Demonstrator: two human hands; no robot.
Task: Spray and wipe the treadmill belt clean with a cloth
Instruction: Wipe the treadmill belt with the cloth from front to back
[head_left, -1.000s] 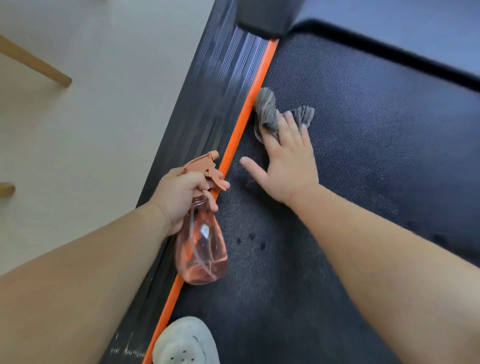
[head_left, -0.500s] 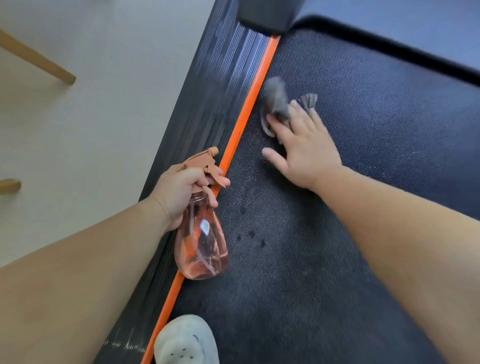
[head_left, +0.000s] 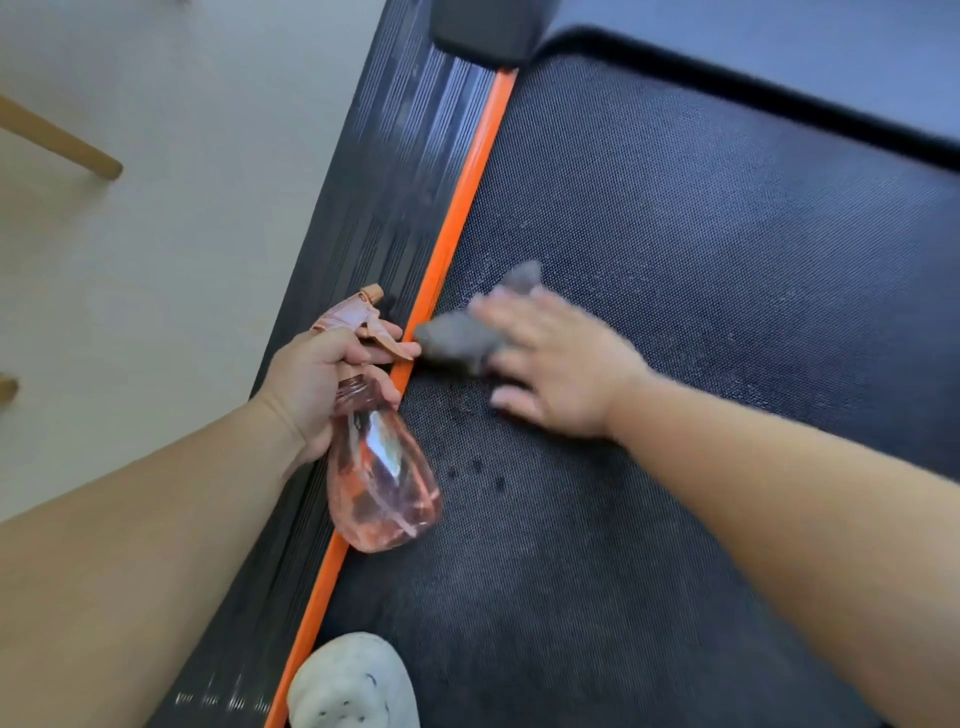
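The dark textured treadmill belt (head_left: 701, 270) fills the right of the view. My right hand (head_left: 561, 369) lies flat with straight fingers on a crumpled grey cloth (head_left: 457, 338), pressing it onto the belt close to the orange edge strip (head_left: 457, 208). It is blurred by motion. My left hand (head_left: 327, 379) grips the neck of a clear pink spray bottle (head_left: 379, 483), with fingers curled at its trigger. The bottle hangs over the orange strip. A few dark wet drops (head_left: 475, 470) dot the belt below my right hand.
A black ribbed side rail (head_left: 384, 171) runs left of the orange strip, with pale floor (head_left: 182, 182) beyond it. Wooden furniture legs (head_left: 62, 140) stand at the far left. A white shoe (head_left: 353, 686) rests at the bottom edge. A black motor cover (head_left: 488, 26) sits at the top.
My right hand has dragged the cloth back toward me and leftward along the belt, up to the orange strip near the bottle's trigger. My left hand has kept holding the bottle in place.
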